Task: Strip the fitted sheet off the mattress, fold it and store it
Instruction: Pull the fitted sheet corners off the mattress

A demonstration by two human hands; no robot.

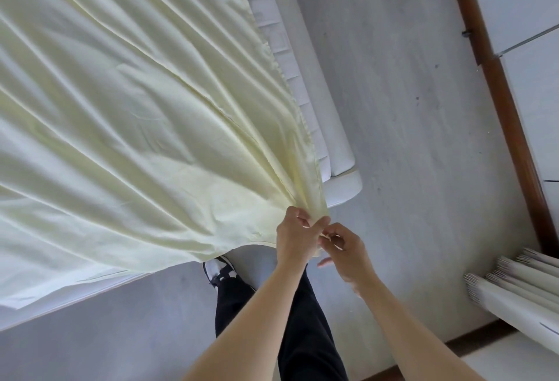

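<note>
Bare forearms [257, 320] over grey floor [393, 108]

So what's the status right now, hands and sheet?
Left hand and right hand both pinching one gathered corner of the pale yellow sheet. Corner lifted off the mattress. Nothing in the way.

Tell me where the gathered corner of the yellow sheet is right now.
In the head view, lower centre: the sheet corner is pinched between the left hand and right hand, just off the mattress corner, above the grey floor.
</note>
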